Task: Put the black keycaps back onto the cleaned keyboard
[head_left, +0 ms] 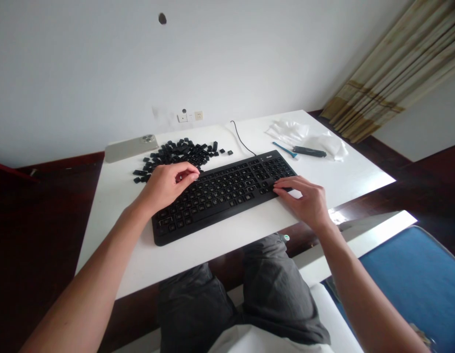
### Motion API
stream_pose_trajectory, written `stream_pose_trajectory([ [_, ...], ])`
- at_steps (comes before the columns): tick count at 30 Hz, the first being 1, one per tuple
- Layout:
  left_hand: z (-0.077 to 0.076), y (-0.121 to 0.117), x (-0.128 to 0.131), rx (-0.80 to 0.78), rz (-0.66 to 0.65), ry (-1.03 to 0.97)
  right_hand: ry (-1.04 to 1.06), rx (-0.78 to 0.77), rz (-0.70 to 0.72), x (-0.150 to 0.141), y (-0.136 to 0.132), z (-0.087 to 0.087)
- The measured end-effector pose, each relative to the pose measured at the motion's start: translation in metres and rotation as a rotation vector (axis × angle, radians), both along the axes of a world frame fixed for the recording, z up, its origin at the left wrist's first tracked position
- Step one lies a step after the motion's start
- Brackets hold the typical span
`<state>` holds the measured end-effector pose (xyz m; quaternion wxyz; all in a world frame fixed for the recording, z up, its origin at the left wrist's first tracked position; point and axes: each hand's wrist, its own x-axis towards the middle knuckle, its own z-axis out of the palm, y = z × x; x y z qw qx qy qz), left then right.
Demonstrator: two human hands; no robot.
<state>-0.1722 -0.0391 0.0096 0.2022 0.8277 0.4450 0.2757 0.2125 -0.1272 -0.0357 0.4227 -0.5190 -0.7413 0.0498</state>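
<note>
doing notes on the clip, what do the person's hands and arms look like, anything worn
The left arm and right arm are bare, with no sleeves, gloves or watch on the left hand or right hand. The person wears a white top and dark grey shorts.

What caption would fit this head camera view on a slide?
Left hand near a pile of loose keycaps, right hand on a black keyboard.

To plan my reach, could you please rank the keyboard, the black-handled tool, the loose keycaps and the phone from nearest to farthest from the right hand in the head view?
From the right hand, nearest first:
1. Black keyboard: under the fingers, touching.
2. Black-handled tool: beyond the keyboard's right end.
3. Loose black keycaps: beyond the keyboard's left part.
4. Smartphone: far left, by the wall.
</note>
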Motion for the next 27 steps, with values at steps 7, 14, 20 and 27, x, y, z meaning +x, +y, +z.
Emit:
stream_pose_trajectory([
  [7, -0.0019, 0.0006, 0.0008, 0.007, -0.008, 0.011, -0.007, 0.015, 0.002, -0.0015, -0.0007, 0.0008],
  [14, -0.0044, 0.001, 0.0009, 0.003, -0.018, 0.017, -0.006, -0.01, -0.014, -0.0006, -0.0007, -0.0002],
  [20, -0.0041, 0.0008, 0.002, -0.004, -0.028, 0.007, 0.001, -0.011, -0.014, -0.0025, -0.0008, 0.0011],
  [27, -0.005, 0.0002, 0.0029, -0.004, -0.037, 0.009, -0.009, -0.005, -0.021, -0.003, -0.0012, -0.0008],
])
